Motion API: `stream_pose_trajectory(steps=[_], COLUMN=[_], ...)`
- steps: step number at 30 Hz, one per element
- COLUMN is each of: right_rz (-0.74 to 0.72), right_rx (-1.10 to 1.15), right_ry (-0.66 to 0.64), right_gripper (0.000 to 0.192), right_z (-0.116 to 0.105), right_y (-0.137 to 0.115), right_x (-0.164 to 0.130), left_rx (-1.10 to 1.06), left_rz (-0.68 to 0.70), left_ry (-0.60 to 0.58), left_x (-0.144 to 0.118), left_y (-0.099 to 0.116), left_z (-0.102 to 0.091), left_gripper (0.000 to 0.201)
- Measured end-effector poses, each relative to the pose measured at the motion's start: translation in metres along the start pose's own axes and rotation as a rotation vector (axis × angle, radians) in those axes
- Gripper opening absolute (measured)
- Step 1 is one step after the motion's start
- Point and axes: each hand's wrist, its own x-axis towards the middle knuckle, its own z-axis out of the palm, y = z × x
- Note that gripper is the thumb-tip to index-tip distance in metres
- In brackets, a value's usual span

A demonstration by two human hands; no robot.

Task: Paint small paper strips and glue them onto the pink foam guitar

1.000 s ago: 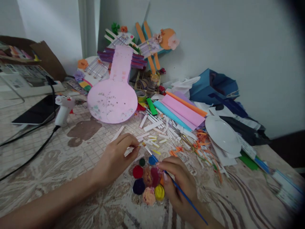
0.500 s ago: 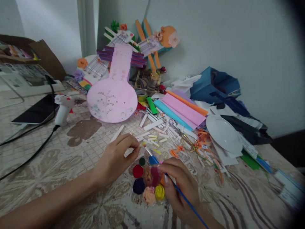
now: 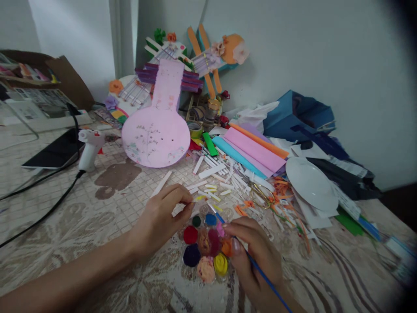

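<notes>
My right hand [image 3: 252, 252] grips a blue paintbrush [image 3: 269, 280] near its front. The brush's pale tip [image 3: 212, 208] points up and left, just right of my left fingertips. My left hand [image 3: 164, 213] is closed in a pinch; whatever sits between its thumb and forefinger is too small to make out. Below and between both hands lies a round paint palette [image 3: 204, 243] with wells of red, navy, peach, yellow, orange, pink, blue and green. Short white strips, several with yellow on them [image 3: 211, 189], lie just beyond the fingertips.
A pink guitar-shaped craft piece [image 3: 156, 137] leans at the back. To the left are a glue gun [image 3: 89, 150] with its cord and a dark tablet [image 3: 54, 150]. Gold-handled scissors [image 3: 262, 195], coloured paper [image 3: 254, 152] and a white plate [image 3: 308, 182] are on the right.
The brush tip has moved right, away from the left fingertips, along with my right hand. More of the palette's blue, pink and orange wells shows. The left hand keeps its pinch.
</notes>
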Motion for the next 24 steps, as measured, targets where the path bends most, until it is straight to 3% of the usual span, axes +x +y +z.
stream_pose_trajectory(steps=[4, 9, 19, 24], right_rz=[-0.007, 0.033, 0.017, 0.033], right_rx=[0.033, 0.000, 0.041, 0.021], right_ry=[-0.026, 0.044, -0.027, 0.030], right_gripper=[0.032, 0.032, 0.033, 0.033], right_z=[0.0005, -0.0002, 0.0005, 0.0006], right_y=[0.0007, 0.0009, 0.0013, 0.0012], right_x=[-0.0005, -0.0013, -0.0028, -0.0032], left_rx=[-0.005, -0.004, 0.002, -0.011], left_rz=[0.000, 0.021, 0.021, 0.019], left_ry=[-0.011, 0.004, -0.011, -0.011], left_x=[-0.0006, -0.0004, -0.0008, -0.0013], left_y=[0.0002, 0.0004, -0.0003, -0.0003], left_z=[0.0002, 0.0005, 0.0010, 0.0013], left_gripper=[0.013, 0.013, 0.014, 0.013])
